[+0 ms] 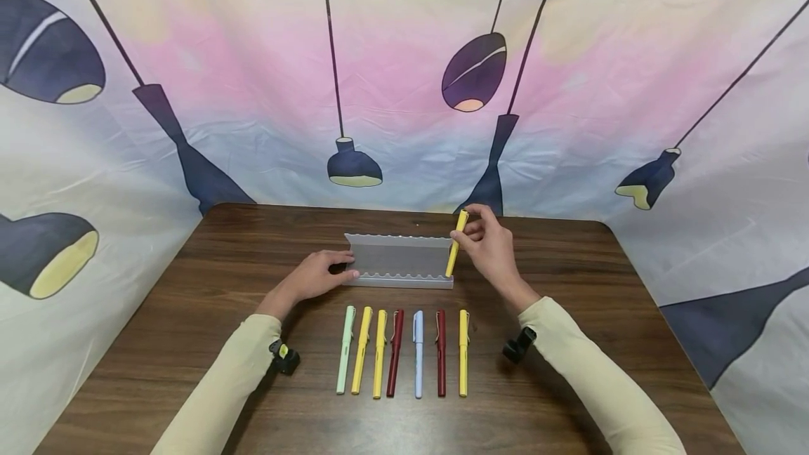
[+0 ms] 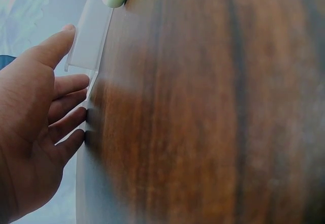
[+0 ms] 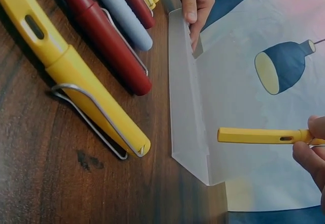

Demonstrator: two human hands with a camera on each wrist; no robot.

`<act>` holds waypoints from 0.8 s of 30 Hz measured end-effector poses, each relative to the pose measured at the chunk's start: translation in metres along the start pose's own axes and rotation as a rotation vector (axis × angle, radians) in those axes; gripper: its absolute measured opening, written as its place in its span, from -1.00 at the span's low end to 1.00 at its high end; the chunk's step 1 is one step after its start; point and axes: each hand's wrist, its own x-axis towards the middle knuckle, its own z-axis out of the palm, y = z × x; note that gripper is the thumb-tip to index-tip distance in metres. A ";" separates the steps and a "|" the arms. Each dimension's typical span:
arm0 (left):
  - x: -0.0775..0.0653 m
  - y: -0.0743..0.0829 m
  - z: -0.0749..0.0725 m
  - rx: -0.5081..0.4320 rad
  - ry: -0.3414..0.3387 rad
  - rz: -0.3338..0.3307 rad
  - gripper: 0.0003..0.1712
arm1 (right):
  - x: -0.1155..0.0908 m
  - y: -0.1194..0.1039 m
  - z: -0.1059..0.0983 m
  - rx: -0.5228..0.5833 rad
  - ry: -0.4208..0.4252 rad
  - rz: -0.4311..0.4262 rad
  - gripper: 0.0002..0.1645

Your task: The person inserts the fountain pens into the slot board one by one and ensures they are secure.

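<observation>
A translucent pen tray (image 1: 401,281) with a scalloped front edge and raised back panel lies across the table. My left hand (image 1: 314,274) touches its left end, thumb and fingers spread apart; the left wrist view shows the thumb at the tray's edge. Above the tray's right end, my right hand (image 1: 491,246) pinches a yellow pen (image 1: 457,243) by its upper part. The pen stands steeply tilted, its lower end near the tray's right corner. In the right wrist view this yellow pen (image 3: 254,135) shows between thumb and finger, its clip partly hidden.
In front of the tray lies a row of pens: light green (image 1: 345,350), two yellow (image 1: 362,350), dark red (image 1: 395,353), light blue (image 1: 418,354), dark red (image 1: 441,353) and yellow (image 1: 463,353). Behind the wooden table (image 1: 569,371) hangs a lamp-patterned cloth (image 1: 404,90).
</observation>
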 end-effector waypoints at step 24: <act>0.000 -0.001 0.001 0.003 0.007 -0.004 -0.27 | -0.008 0.006 0.018 -0.051 -0.053 -0.017 -0.42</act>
